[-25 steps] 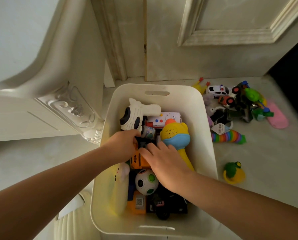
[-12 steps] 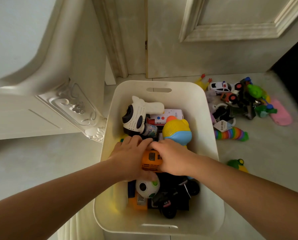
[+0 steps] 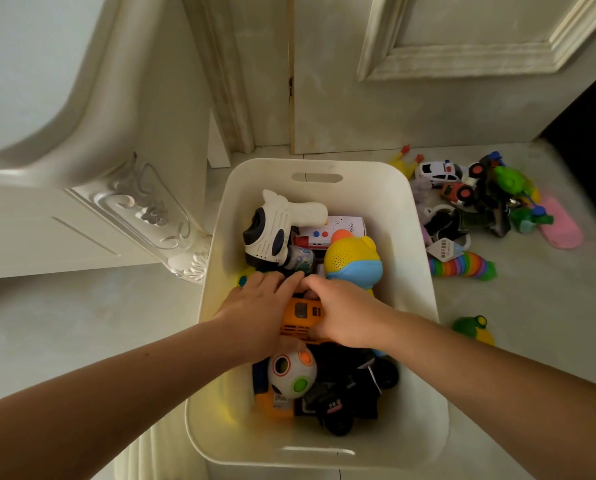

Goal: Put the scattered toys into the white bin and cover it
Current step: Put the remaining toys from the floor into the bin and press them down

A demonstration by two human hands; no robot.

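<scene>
The white bin [image 3: 410, 237] stands on the floor, holding several toys: a white panda gun [image 3: 275, 230], a yellow and blue speaker toy [image 3: 353, 259], a white ball with coloured holes [image 3: 291, 372] and black cars [image 3: 352, 386]. Both my hands are inside it on an orange toy [image 3: 300, 318]. My left hand [image 3: 258, 306] lies over its left side with fingers stretched forward. My right hand [image 3: 341, 311] grips its right side with curled fingers. No lid is in view.
A pile of loose toys [image 3: 476, 195] lies on the floor right of the bin, with a rainbow slug [image 3: 462, 265], a pink piece [image 3: 559, 223] and a green and yellow toy [image 3: 473, 329]. A carved white furniture leg [image 3: 158, 216] stands left of the bin. A door is behind.
Both hands have closed in on the orange toy and it has risen into plain view between them. The view has shifted slightly.
</scene>
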